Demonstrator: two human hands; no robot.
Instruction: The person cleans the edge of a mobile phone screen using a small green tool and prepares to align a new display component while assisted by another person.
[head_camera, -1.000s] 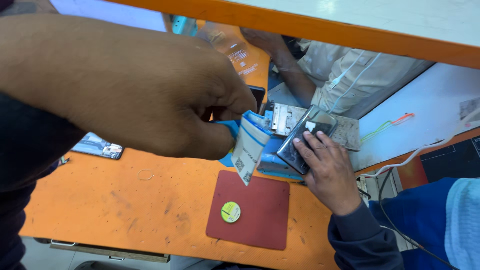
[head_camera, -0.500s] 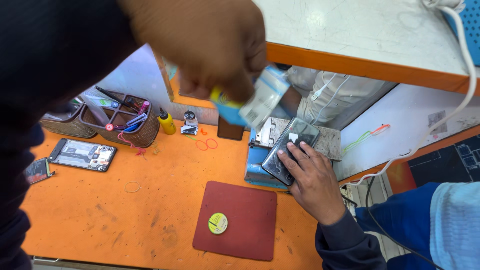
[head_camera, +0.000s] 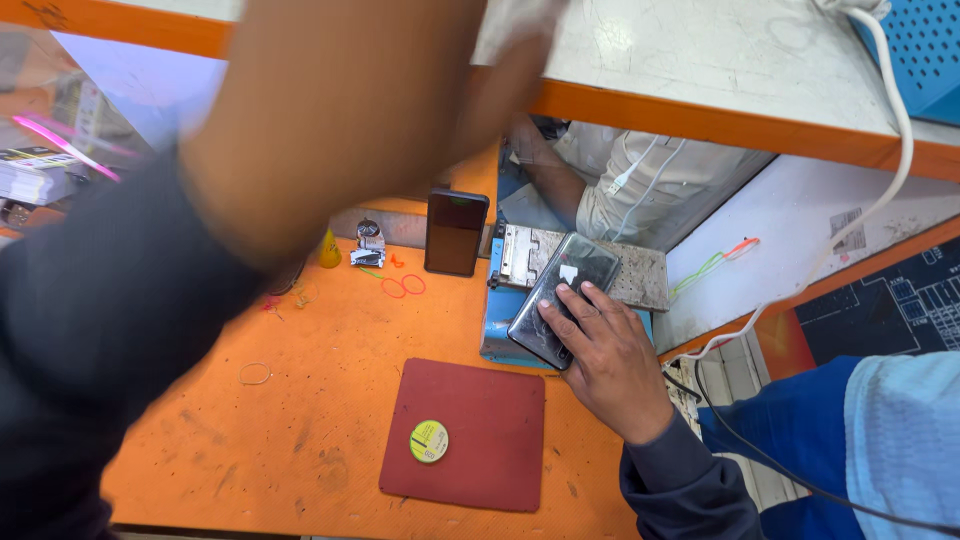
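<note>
**Right hand pinning a phone on the fixture**

From the head camera: the right hand (head_camera: 612, 362) lies flat, fingers spread, pressing a dark glossy phone (head_camera: 562, 298) onto a blue fixture (head_camera: 498, 330) at the back of the orange counter (head_camera: 330, 400). The left hand (head_camera: 510, 70) is raised high and blurred; I cannot tell whether it grips anything. Nearby lie a red mat (head_camera: 480, 430) bearing a yellow disc (head_camera: 429, 441), and another phone (head_camera: 456, 232) standing upright.

phone (head_camera: 562, 297) on block (head_camera: 505, 320), mat (head_camera: 465, 435) before
</note>
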